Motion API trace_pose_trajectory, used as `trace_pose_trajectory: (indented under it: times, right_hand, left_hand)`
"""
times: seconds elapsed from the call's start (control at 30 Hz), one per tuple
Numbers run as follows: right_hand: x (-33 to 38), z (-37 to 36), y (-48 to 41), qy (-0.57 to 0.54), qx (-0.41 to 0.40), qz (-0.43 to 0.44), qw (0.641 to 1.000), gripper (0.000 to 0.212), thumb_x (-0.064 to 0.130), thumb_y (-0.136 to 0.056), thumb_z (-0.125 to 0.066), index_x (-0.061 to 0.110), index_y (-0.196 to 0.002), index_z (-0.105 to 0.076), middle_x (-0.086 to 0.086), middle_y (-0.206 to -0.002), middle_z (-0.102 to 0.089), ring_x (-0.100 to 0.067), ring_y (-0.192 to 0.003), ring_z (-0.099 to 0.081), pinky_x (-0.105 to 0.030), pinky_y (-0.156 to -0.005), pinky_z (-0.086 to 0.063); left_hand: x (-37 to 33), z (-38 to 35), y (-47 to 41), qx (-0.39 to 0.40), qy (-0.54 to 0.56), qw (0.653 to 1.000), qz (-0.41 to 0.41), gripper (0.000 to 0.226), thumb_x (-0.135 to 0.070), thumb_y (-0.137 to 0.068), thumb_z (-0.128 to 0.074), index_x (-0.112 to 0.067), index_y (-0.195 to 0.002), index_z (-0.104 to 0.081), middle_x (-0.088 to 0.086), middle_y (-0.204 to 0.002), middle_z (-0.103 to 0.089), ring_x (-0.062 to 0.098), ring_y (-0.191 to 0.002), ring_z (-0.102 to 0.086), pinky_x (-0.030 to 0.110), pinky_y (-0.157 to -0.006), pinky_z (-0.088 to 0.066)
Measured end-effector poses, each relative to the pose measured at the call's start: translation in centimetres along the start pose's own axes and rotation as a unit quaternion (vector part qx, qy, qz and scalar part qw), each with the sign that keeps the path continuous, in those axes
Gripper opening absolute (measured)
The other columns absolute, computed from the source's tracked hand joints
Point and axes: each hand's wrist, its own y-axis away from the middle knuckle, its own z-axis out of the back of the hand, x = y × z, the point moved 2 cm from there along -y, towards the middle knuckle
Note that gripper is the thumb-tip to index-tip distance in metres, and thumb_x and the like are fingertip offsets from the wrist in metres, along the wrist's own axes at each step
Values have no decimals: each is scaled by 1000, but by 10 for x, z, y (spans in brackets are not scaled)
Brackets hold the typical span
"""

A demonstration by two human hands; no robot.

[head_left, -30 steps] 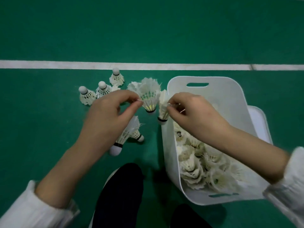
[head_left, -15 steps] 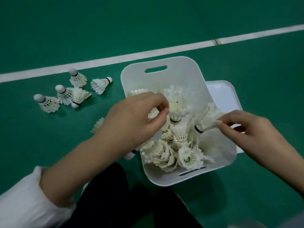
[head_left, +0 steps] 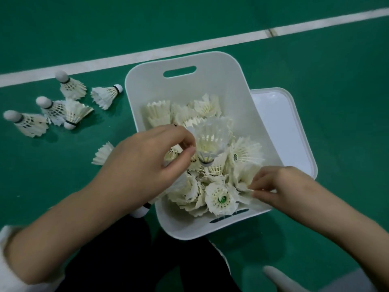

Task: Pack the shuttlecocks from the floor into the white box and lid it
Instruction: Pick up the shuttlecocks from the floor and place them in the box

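The white box point(head_left: 210, 60) stands open on the green floor, holding a heap of several white feather shuttlecocks point(head_left: 221, 199). My left hand point(head_left: 147, 161) hovers over the box's left side and pinches the feather rim of one shuttlecock point(head_left: 210, 142), cork down, above the heap. At the near right corner, my right hand point(head_left: 280, 186) pinches the feathers of another shuttlecock point(head_left: 245, 179) that rests on the heap. The white lid point(head_left: 284, 127) lies flat behind the box's right side. Several loose shuttlecocks point(head_left: 69, 85) lie on the floor to the left.
One more shuttlecock point(head_left: 103, 153) peeks out beside my left hand, and a cork end point(head_left: 140, 211) shows under my left wrist. A white court line point(head_left: 189, 47) runs across behind the box. My dark trouser legs point(head_left: 117, 260) are at the bottom edge.
Both hands carried their shuttlecocks from the floor beside the box to over it. The right hand has sunk to the near right corner, and its shuttlecock now sits on the heap.
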Motion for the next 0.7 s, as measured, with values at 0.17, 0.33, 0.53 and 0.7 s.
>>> trace_pose_trajectory:
  times: [0.17,0.33,0.53,0.7]
  right_hand:
    - [-4,-12,-13,16,67,-47,996,19,23,-86,-57,23,-100,-71,1,-107,-67,-16,-99,-57,-20,-76,-38]
    - [-2,-3,-12,54,70,-20,996,27,28,-87,-57,33,-113,-62,7,-120,-60,-13,-109,-54,-22,-86,-40]
    - [32,48,16,-113,-113,69,985,41,51,-77,-51,46,-117,-49,23,-92,-62,2,-79,-59,-21,-73,-49]
    - [55,29,-1,-90,-84,123,985,34,48,-81,-51,41,-114,-55,16,-90,-62,-3,-78,-57,-26,-74,-50]
  left_hand:
    - [2,-6,1,15,-6,1000,1,6,-31,-86,-53,-30,-87,-59,-27,-75,-50,-22,-64,-42,14,-51,-26]
    - [5,-8,2,21,-8,1000,6,9,-34,-86,-51,-31,-88,-59,-24,-77,-52,-22,-67,-42,13,-52,-27]
    - [4,-10,3,19,-1,1000,-9,11,-35,-87,-51,-30,-89,-60,-23,-78,-52,-21,-66,-43,15,-52,-28]
    - [2,-12,4,44,7,999,-32,18,-40,-87,-46,-30,-90,-60,-20,-80,-55,-19,-67,-43,12,-53,-28]
